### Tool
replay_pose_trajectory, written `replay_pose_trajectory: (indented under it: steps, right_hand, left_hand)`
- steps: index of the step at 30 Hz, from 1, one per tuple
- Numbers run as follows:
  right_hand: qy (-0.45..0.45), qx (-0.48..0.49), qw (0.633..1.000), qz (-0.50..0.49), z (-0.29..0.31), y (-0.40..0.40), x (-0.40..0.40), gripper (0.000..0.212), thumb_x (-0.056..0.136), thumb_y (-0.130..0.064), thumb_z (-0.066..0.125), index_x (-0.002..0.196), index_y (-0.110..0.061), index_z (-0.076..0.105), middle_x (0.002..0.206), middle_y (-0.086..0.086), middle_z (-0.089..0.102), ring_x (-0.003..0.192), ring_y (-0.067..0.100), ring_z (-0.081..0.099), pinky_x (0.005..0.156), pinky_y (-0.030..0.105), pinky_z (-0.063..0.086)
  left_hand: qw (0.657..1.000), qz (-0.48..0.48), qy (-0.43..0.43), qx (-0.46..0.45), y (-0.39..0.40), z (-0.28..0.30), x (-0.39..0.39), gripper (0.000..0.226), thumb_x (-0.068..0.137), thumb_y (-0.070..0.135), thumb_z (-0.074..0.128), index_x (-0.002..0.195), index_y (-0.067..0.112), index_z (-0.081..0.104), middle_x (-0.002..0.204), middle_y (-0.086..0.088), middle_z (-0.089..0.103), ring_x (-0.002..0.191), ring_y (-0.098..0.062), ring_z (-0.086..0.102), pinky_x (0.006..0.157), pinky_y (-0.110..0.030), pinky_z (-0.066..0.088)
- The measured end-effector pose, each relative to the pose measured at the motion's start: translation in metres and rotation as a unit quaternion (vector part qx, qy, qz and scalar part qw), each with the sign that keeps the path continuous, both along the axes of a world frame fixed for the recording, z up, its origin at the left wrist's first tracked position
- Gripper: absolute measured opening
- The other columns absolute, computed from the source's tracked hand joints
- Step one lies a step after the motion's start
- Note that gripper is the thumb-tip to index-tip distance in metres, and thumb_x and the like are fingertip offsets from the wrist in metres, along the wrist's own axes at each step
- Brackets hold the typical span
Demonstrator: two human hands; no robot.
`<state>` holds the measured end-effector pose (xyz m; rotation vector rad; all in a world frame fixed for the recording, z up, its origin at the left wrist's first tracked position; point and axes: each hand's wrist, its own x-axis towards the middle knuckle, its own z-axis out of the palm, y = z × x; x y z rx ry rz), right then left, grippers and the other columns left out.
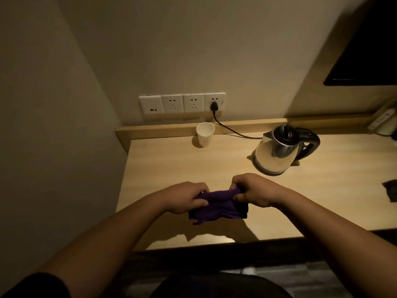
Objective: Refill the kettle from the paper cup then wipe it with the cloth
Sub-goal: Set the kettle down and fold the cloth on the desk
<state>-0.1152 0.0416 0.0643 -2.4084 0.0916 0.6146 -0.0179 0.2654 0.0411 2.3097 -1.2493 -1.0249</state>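
Observation:
A dark purple cloth (219, 206) hangs bunched between both hands, just above the near middle of the wooden desk (171, 168). My left hand (184, 197) grips its left end and my right hand (252, 190) pinches its right end. A steel kettle (277, 151) with a black lid and handle stands on its base at the back right, lid down. A white paper cup (205, 134) stands upright near the back ledge, left of the kettle; I cannot see inside it.
A black cord (234, 131) runs from the kettle to a wall socket strip (182, 103). A dark object (392, 189) lies at the desk's right edge. A power strip (382, 119) sits far right, under a dark screen (369, 50). A wall closes the left side.

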Motion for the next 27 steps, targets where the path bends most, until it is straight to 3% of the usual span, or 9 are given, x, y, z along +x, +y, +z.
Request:
replay_pose_trajectory:
  steps: [5, 10, 14, 16, 18, 19, 21, 25, 27]
  right_hand:
    - [-0.048, -0.072, 0.996, -0.014, -0.028, -0.013, -0.001, 0.010, 0.089, -0.020, 0.069, 0.098, -0.017, 0.064, 0.094, 0.000, 0.067, 0.085, 0.019, 0.063, 0.079, 0.041, 0.056]
    - [-0.133, -0.136, 0.981, -0.043, -0.068, -0.021, 0.013, 0.015, 0.088, -0.016, 0.067, 0.095, -0.022, 0.054, 0.097, 0.002, 0.060, 0.085, 0.020, 0.058, 0.072, 0.029, 0.047]
    - [-0.194, -0.246, 0.948, 0.050, -0.101, -0.022, 0.015, 0.026, 0.085, -0.012, 0.068, 0.108, -0.013, 0.057, 0.104, 0.010, 0.058, 0.088, 0.022, 0.055, 0.073, 0.029, 0.045]
    - [-0.179, -0.261, 0.942, 0.113, -0.117, -0.018, 0.006, 0.030, 0.085, -0.017, 0.068, 0.112, -0.011, 0.057, 0.105, 0.010, 0.060, 0.088, 0.024, 0.056, 0.077, 0.032, 0.050]
    - [-0.158, -0.252, 0.941, 0.158, -0.131, -0.007, -0.009, 0.025, 0.091, -0.025, 0.051, 0.109, -0.010, 0.058, 0.105, 0.012, 0.062, 0.089, 0.029, 0.058, 0.078, 0.038, 0.050]
    - [-0.153, -0.252, 0.940, 0.170, -0.137, -0.005, -0.019, 0.034, 0.093, -0.030, 0.040, 0.110, -0.008, 0.059, 0.107, 0.014, 0.063, 0.092, 0.033, 0.060, 0.080, 0.042, 0.049]
    - [-0.112, -0.219, 0.961, 0.125, -0.152, -0.004, -0.043, 0.047, 0.097, -0.035, 0.031, 0.126, -0.009, 0.057, 0.127, 0.013, 0.061, 0.113, 0.037, 0.058, 0.094, 0.046, 0.047]
    - [-0.067, -0.227, 0.954, 0.182, -0.173, -0.018, -0.066, 0.064, 0.095, -0.050, 0.032, 0.140, -0.008, 0.051, 0.150, 0.016, 0.044, 0.136, 0.032, 0.045, 0.109, 0.053, 0.034]
    - [-0.040, -0.241, 0.947, 0.208, -0.171, -0.018, -0.066, 0.076, 0.096, -0.057, 0.021, 0.153, -0.008, 0.028, 0.161, 0.015, 0.016, 0.149, 0.029, 0.019, 0.118, 0.053, 0.012]
  left_hand:
    - [0.995, -0.042, -0.095, -0.006, -0.018, -0.027, 0.006, 0.021, 0.097, 0.033, 0.050, 0.114, 0.021, 0.051, 0.095, -0.001, 0.062, 0.079, -0.016, 0.054, 0.064, -0.031, 0.038]
    - [0.972, -0.008, -0.232, -0.042, -0.039, -0.052, 0.021, 0.014, 0.090, 0.024, 0.056, 0.103, 0.025, 0.059, 0.090, 0.002, 0.061, 0.084, -0.018, 0.056, 0.067, -0.032, 0.044]
    - [0.932, -0.011, -0.362, -0.018, -0.041, -0.088, 0.011, 0.033, 0.076, 0.014, 0.070, 0.105, 0.022, 0.057, 0.099, 0.001, 0.059, 0.087, -0.019, 0.052, 0.072, -0.032, 0.045]
    - [0.927, -0.036, -0.372, -0.003, -0.034, -0.107, -0.002, 0.033, 0.073, 0.011, 0.072, 0.103, 0.017, 0.059, 0.099, -0.005, 0.060, 0.087, -0.023, 0.053, 0.073, -0.037, 0.047]
    - [0.930, -0.059, -0.361, 0.019, -0.024, -0.127, -0.020, 0.031, 0.071, 0.011, 0.074, 0.098, 0.016, 0.061, 0.097, -0.007, 0.061, 0.086, -0.025, 0.054, 0.071, -0.039, 0.048]
    - [0.934, -0.062, -0.350, 0.031, -0.018, -0.135, -0.030, 0.033, 0.071, 0.012, 0.075, 0.100, 0.015, 0.062, 0.100, -0.007, 0.062, 0.089, -0.025, 0.055, 0.073, -0.038, 0.049]
    - [0.947, -0.049, -0.317, 0.031, -0.002, -0.150, -0.050, 0.043, 0.073, 0.018, 0.075, 0.114, 0.014, 0.063, 0.115, -0.008, 0.063, 0.101, -0.027, 0.058, 0.081, -0.038, 0.051]
    - [0.954, -0.038, -0.288, 0.075, 0.022, -0.163, -0.066, 0.060, 0.088, 0.046, 0.050, 0.139, 0.014, 0.048, 0.143, -0.009, 0.050, 0.129, -0.027, 0.049, 0.104, -0.043, 0.039]
    - [0.956, -0.034, -0.273, 0.104, 0.023, -0.163, -0.071, 0.067, 0.092, 0.053, 0.036, 0.147, 0.015, 0.036, 0.154, -0.007, 0.035, 0.140, -0.025, 0.034, 0.112, -0.046, 0.023]
